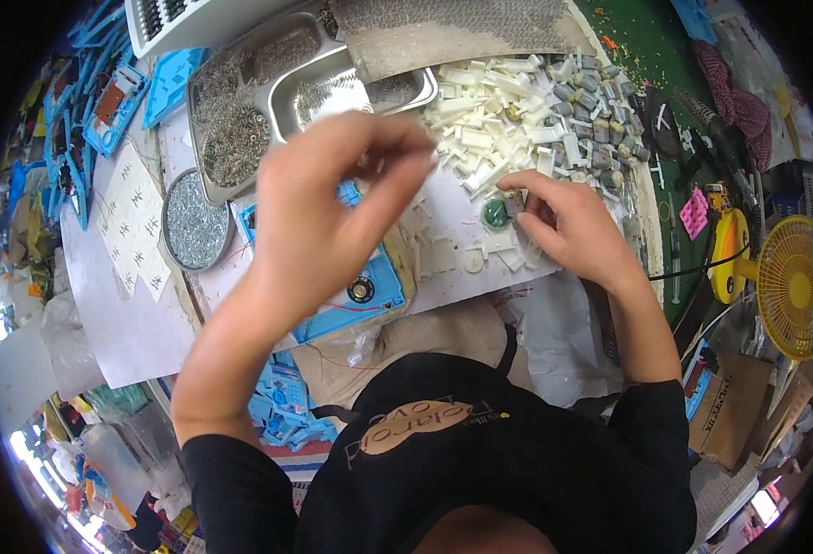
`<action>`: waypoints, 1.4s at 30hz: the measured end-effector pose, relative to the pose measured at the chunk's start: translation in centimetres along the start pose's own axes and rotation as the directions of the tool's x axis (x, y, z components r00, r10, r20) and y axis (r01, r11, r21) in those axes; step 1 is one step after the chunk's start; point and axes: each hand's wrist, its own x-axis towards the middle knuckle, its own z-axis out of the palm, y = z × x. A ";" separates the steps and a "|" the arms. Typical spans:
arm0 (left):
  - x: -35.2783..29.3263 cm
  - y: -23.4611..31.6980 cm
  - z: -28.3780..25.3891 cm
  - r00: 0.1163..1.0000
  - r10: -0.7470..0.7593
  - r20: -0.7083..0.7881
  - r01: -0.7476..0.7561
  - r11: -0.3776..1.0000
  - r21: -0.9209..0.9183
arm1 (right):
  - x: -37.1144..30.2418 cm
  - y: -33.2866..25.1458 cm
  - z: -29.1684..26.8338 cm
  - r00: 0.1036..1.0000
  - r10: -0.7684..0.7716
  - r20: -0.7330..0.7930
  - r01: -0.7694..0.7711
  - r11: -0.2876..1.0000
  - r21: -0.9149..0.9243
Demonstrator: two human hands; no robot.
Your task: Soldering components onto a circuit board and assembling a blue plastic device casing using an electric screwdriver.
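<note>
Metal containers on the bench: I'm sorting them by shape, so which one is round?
The small round dish of tiny silvery parts, left of the left hand. The trays behind it are rectangular.

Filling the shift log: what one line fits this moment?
left hand raised, fingers pinched | right hand on small grey motor | blue housing beneath

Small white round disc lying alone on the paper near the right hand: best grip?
Judging from the head view, pinch the white disc across its rim from straight above. It lies flat on the white paper with bare paper around it, so fingertips of the right hand should fit on both sides.
</note>
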 end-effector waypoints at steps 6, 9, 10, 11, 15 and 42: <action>-9.3 -1.0 -1.1 0.967 -0.254 -0.024 0.233 0.918 -0.321 | 1.7 -0.8 0.0 0.990 -0.070 0.124 0.093 0.976 -0.197; -11.1 -1.0 0.0 0.977 -0.197 -0.077 0.170 0.949 -0.267 | 1.8 -0.3 1.1 0.970 -0.231 0.070 0.241 0.904 -0.354; -11.4 -0.8 0.4 0.974 -0.211 -0.087 0.179 0.942 -0.284 | 1.7 -0.5 1.3 0.968 -0.244 0.064 0.249 0.883 -0.398; -11.9 -0.6 0.6 0.968 -0.229 -0.101 0.191 0.936 -0.297 | 1.8 -0.8 1.6 0.963 -0.264 0.063 0.264 0.860 -0.437; -13.1 -0.6 1.8 0.955 -0.268 -0.130 0.218 0.926 -0.309 | 1.7 -2.9 -0.3 0.969 0.098 0.229 -0.056 0.981 -0.184; -14.1 -2.7 1.6 0.952 0.034 -0.305 -0.042 0.999 -0.019 | 2.6 -9.8 6.9 0.760 -0.642 -0.101 0.649 0.757 0.074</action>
